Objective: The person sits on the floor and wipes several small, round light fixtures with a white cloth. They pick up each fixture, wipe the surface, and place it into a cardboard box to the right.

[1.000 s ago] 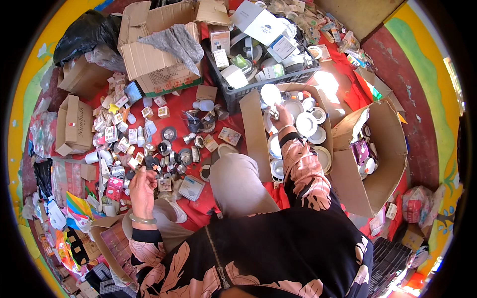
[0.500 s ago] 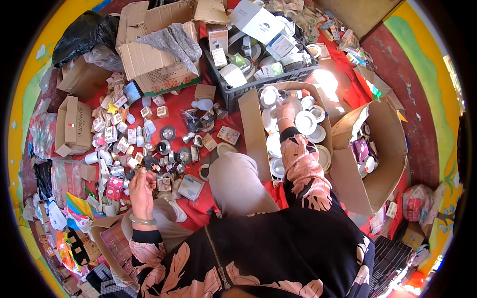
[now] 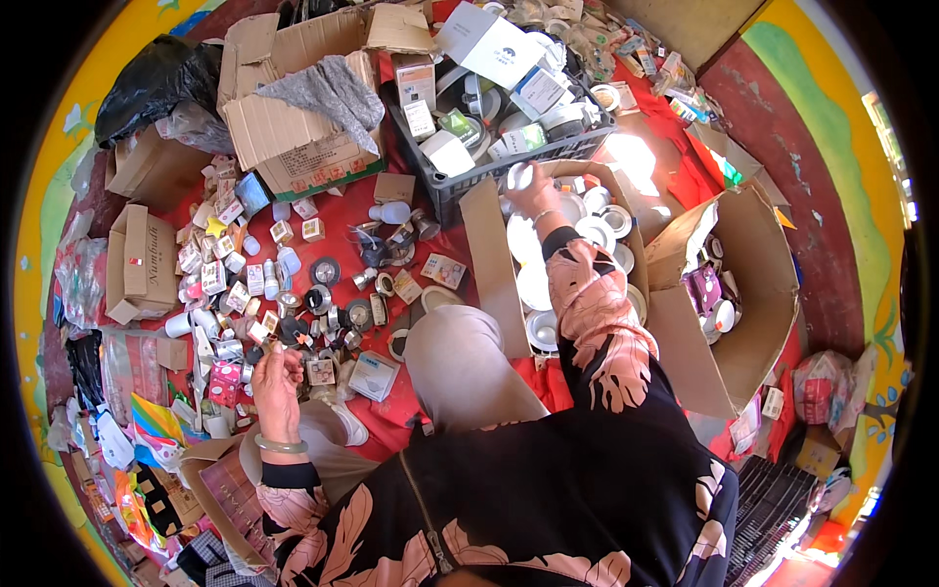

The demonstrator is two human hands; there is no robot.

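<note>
My right hand (image 3: 537, 196) reaches into an open cardboard box (image 3: 486, 256) filled with round white light fittings (image 3: 597, 232). Its fingers close on one small white round light fitting (image 3: 519, 176) at the box's far left corner. My left hand (image 3: 278, 386) is raised over my left leg, with thumb and fingertips pinched together. Whatever lies between those fingertips is too small to make out. Just beyond it, a loose pile of spotlights (image 3: 326, 271), small boxed bulbs (image 3: 239, 298) and metal lamp parts spreads over the red cloth (image 3: 391, 318).
A black plastic crate (image 3: 452, 191) of boxes and lamps stands beyond the right-hand box. Another open carton (image 3: 763, 293) with several fittings sits at the right. At the far left are a large carton (image 3: 284, 127), a black bag (image 3: 161, 93) and a smaller carton (image 3: 147, 259).
My right hand has moved left and away from me, from the middle of the fittings to the box's far left corner, where it grips a fitting. My left hand has lowered slightly, still pinched.
</note>
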